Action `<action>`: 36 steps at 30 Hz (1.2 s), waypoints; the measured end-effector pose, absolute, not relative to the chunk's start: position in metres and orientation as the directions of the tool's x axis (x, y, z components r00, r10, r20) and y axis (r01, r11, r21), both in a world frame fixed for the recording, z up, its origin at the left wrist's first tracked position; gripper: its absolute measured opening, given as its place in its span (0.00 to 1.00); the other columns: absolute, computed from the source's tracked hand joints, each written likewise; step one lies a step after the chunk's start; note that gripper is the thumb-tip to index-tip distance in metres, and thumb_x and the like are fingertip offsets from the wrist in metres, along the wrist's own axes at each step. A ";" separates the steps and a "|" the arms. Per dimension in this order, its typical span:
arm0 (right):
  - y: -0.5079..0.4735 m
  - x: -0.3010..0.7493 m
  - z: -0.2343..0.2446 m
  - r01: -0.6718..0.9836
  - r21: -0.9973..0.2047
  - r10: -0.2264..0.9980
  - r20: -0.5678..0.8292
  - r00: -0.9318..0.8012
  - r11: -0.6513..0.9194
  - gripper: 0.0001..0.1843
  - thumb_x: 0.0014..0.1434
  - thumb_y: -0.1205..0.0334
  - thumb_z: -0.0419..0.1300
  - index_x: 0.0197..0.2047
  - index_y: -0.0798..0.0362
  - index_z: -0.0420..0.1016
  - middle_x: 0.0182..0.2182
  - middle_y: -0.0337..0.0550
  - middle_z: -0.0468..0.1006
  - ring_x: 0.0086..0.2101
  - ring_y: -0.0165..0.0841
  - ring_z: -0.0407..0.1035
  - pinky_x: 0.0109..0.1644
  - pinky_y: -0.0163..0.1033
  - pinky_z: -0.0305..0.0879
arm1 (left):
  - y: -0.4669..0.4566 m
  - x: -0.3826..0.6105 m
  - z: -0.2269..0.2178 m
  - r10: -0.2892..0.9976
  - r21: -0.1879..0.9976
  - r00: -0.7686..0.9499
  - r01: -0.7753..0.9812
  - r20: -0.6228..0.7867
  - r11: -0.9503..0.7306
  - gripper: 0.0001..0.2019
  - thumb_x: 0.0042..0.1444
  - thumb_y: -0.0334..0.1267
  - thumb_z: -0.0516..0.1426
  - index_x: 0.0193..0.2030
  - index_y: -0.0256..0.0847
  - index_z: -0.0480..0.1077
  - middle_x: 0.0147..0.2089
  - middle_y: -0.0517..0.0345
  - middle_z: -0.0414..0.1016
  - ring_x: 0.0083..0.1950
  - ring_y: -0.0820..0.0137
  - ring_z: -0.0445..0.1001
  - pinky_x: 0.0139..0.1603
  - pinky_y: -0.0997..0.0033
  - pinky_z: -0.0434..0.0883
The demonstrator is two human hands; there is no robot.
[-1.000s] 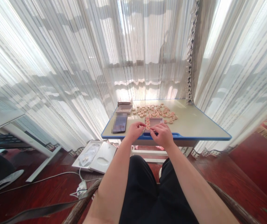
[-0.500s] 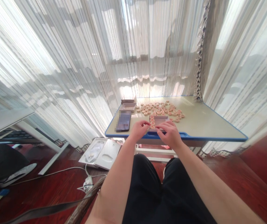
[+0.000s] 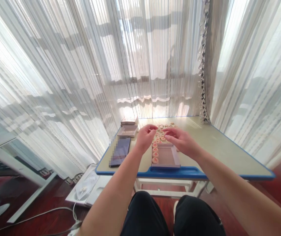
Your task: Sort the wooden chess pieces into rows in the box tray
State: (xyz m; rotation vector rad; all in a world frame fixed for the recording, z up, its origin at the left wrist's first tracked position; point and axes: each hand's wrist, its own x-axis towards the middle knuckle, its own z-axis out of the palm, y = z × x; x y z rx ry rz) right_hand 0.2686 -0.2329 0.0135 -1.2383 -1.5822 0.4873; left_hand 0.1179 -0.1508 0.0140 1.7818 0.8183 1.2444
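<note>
Above the loose xiangqi pieces [image 3: 163, 138] on the table, my two hands face each other just beyond the shallow box. My left hand [image 3: 145, 137] has curved fingers with the thumb a little apart, and I see nothing held in it. Fingers reaching left and thumb spread, my right hand [image 3: 181, 140] is also open, close over the pieces. In the shallow box [image 3: 168, 156], a column of red-marked xiangqi pieces [image 3: 155, 154] lies along the left wall. Both hands hide part of the loose pieces.
A dark tablet or phone [image 3: 121, 152] lies at the table's left edge. Behind it sit a second shallow box [image 3: 127, 131] and a stacked case [image 3: 129, 121]. The blue table edge [image 3: 236, 176] runs in front of my knees. A white open box [image 3: 86, 186] is on the floor.
Both hands have moved from the shallow box's pieces forward over the loose ones, and the fingers have spread. The camera view has tilted up and shifted, so the table appears lower.
</note>
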 end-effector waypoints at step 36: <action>-0.152 0.333 -0.026 0.931 -0.325 0.969 0.229 -0.093 0.166 0.15 0.56 0.59 0.51 0.38 0.48 0.79 0.36 0.42 0.79 0.40 0.35 0.69 0.44 0.37 0.62 | -0.070 0.141 0.009 0.784 0.677 0.602 0.642 -0.153 -0.361 0.11 0.45 0.42 0.56 0.29 0.38 0.74 0.24 0.57 0.75 0.18 0.78 0.60 0.18 0.76 0.57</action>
